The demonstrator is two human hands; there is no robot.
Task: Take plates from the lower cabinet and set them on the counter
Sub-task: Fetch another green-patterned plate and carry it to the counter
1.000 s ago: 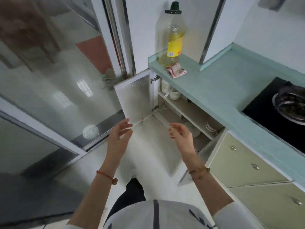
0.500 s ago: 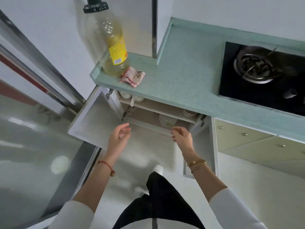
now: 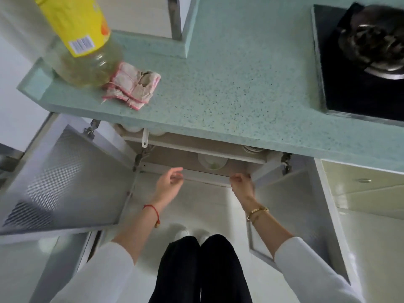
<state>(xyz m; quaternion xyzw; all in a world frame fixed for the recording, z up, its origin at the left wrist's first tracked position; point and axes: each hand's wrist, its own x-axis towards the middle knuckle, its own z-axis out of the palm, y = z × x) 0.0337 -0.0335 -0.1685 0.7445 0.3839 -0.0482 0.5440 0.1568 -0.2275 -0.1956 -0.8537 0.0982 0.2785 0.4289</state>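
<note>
Two white cabinet doors (image 3: pixel 65 178) (image 3: pixel 290 206) are opened wide — one round white plate (image 3: pixel 211 164) is seen inside. The left hand (image 3: pixel 168 184) is held slack, empty; whether anything is gripped by the right hand (image 3: pixel 242 185) cannot be told.

The left door (image 3: pixel 65 182) and right door (image 3: pixel 301 200) stand swung wide; the cabinet (image 3: pixel 172 158) mouth lies open between them, overhung by the worktop (image 3: pixel 240 88) and split across by a shelf (image 3: pixel 196 150). On the worktop, free room lies between bottle (image 3: pixel 87 53) and cloth (image 3: pixel 133 86) at its left corner and the hob (image 3: pixel 349 84) at its right edge.
</note>
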